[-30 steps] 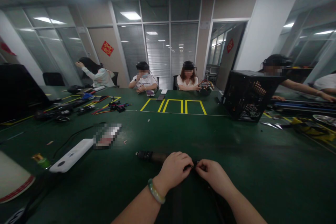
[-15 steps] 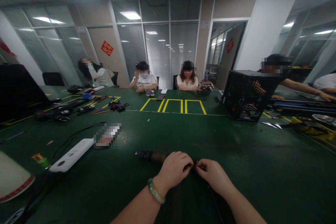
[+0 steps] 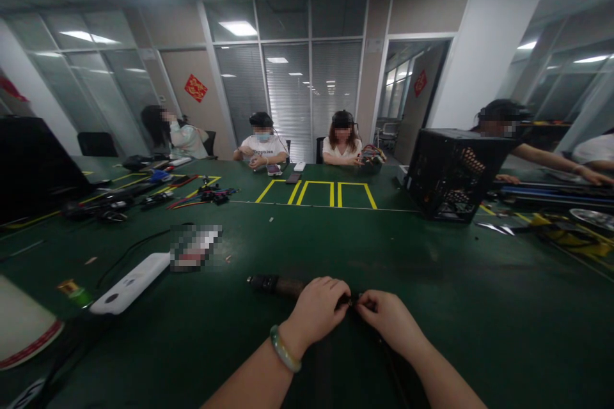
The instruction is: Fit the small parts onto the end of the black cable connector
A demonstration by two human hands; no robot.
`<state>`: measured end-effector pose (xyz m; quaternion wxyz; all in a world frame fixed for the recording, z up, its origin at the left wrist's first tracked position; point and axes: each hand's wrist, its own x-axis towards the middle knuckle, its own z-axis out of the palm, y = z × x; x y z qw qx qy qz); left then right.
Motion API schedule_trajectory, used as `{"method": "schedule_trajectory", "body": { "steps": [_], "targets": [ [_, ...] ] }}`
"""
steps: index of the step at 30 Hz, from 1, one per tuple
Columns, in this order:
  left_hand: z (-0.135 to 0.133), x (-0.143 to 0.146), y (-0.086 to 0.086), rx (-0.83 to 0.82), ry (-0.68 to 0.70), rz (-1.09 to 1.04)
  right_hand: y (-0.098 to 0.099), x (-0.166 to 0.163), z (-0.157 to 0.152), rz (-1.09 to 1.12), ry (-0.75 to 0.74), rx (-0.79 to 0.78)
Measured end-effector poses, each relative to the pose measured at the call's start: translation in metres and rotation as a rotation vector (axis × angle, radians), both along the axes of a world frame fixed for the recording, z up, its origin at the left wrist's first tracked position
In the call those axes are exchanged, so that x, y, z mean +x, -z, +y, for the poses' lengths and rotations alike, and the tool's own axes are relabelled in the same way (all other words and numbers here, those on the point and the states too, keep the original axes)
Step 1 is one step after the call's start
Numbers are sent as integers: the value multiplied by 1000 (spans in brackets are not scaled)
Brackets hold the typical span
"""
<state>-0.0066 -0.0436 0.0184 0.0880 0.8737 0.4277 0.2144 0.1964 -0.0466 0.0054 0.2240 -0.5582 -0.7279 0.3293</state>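
A dark, tubular electric screwdriver [image 3: 283, 285] lies across the green table, its small metal tip pointing left. My left hand [image 3: 322, 307], with a jade-coloured bangle on the wrist, is closed around its rear end and hides that part. Beside it on the right, my right hand [image 3: 388, 319] pinches the end of a dark cable [image 3: 391, 358], which trails down toward me under the forearm. Both sets of fingertips nearly meet over a small dark joint [image 3: 354, 298]. Whether cable and screwdriver are joined there, I cannot tell.
Left of my hands lie a white power bank-like device [image 3: 132, 284], a blurred-out phone-like slab [image 3: 196, 248], a green bottle [image 3: 75, 293] and a pale cup [image 3: 23, 326]. A black computer case [image 3: 455, 172] stands at right. Cables [image 3: 211, 193] lie farther left. Several people sit around the table.
My hands keep almost the same place, with slight finger movement at the joint. Across the table, one person's raised hand has come down.
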Motion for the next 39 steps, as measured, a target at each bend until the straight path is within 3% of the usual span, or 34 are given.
{"method": "schedule_trajectory", "body": {
  "steps": [8, 13, 20, 25, 32, 39],
  "targets": [
    [-1, 0, -3, 19, 48, 7, -2, 0, -1, -11, -4, 17],
    [0, 1, 1, 13, 3, -14, 0, -1, 0, 0, 11, 23],
    [2, 0, 3, 19, 69, -31, -1, -1, -1, 0, 7, 11],
    [1, 0, 3, 1, 11, -27, -3, 0, 0, -6, 2, -10],
    [1, -1, 0, 9, 64, -3, -3, 0, -1, -10, 4, -21],
    [0, 0, 0, -8, 13, -15, -5, 0, -1, -16, 9, -4]
  ]
}}
